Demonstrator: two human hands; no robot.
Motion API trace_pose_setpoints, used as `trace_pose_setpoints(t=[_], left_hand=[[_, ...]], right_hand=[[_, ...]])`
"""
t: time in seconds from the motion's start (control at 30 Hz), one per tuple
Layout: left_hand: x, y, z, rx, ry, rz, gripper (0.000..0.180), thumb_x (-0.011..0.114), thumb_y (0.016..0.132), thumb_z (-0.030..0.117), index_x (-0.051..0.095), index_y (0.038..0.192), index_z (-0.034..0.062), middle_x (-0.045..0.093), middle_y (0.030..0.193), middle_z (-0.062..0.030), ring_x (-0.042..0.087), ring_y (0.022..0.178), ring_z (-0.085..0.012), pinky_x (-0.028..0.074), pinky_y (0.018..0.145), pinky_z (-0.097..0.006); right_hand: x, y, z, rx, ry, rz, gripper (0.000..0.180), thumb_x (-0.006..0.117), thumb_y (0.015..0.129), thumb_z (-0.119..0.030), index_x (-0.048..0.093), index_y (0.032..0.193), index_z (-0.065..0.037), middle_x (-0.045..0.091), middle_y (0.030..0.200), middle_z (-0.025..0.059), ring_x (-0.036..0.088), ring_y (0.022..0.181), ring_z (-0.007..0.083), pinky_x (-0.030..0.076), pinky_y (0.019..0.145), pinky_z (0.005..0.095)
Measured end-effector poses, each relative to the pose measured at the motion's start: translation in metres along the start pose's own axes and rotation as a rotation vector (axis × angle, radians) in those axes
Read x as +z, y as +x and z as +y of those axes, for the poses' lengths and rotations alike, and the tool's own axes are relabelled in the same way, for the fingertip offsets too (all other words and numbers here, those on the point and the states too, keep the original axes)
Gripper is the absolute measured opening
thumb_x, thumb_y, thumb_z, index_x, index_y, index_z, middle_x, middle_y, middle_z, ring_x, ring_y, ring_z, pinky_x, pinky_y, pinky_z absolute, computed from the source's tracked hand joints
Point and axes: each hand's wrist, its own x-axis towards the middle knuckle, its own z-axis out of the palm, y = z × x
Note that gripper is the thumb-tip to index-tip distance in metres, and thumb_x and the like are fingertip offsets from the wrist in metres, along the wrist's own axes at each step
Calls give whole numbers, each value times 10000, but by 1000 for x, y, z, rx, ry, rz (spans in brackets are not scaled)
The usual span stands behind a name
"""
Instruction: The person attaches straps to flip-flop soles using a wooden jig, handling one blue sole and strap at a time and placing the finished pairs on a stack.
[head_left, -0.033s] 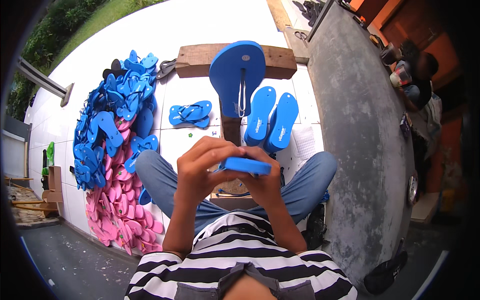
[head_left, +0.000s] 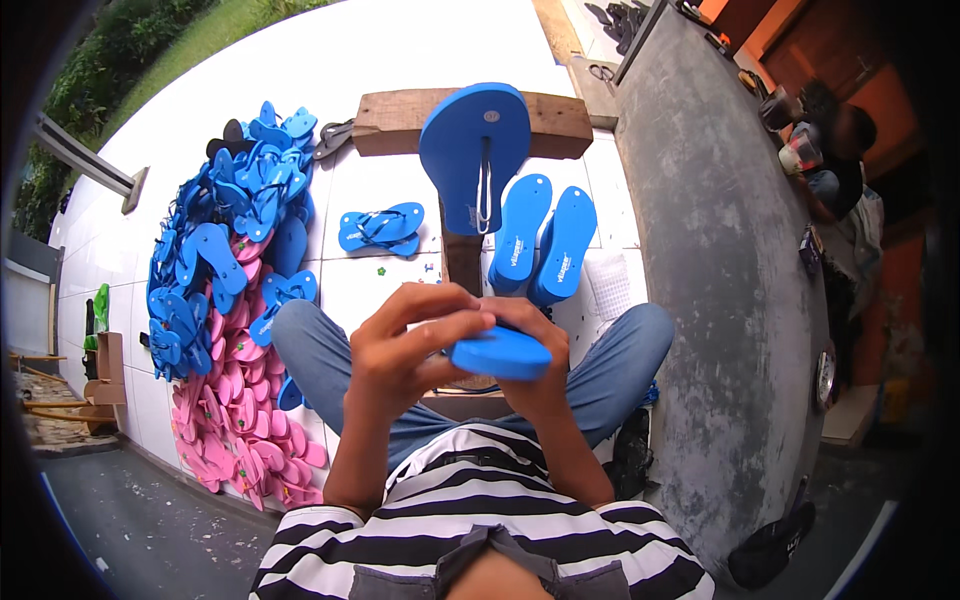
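Observation:
My left hand (head_left: 405,350) and my right hand (head_left: 540,385) both grip a small blue flip-flop sole (head_left: 500,353), held flat above my lap. My left fingers curl over its near-left end, while my right hand cups it from below and behind. Just beyond it, a larger blue sole (head_left: 472,145) stands upside down on a wooden post (head_left: 462,258), with a pale strap hanging down its middle. Two stacks of blue soles (head_left: 543,240) lie to the right of the post.
A finished blue pair (head_left: 380,228) lies on the white tiles. Heaps of blue flip-flops (head_left: 225,225) and pink flip-flops (head_left: 235,420) fill the left. A wooden plank (head_left: 400,120) lies beyond, a grey concrete slab (head_left: 720,260) runs on the right, and another person (head_left: 840,150) sits past it.

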Motion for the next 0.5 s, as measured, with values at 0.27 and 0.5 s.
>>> trace_pose_setpoints(t=[0.27, 0.5], left_hand=[[-10, -11, 46, 224, -103, 150, 254, 842, 647, 96, 769, 891, 90, 694, 906, -117, 708, 861, -256, 615, 781, -383], [0, -19, 53, 220, -166, 201, 287, 841, 678, 87, 735, 938, 26, 691, 916, -145, 702, 837, -264, 607, 761, -369]], right_hand=[[-12, -3, -45, -439, -20, 77, 349, 794, 806, -178, 639, 1093, -55, 713, 1077, 133, 704, 1026, 290, 532, 947, 480], [-15, -21, -54, -398, -15, 98, 364, 802, 802, -158, 626, 1108, -67, 705, 1067, 133, 699, 1031, 284, 531, 947, 475]])
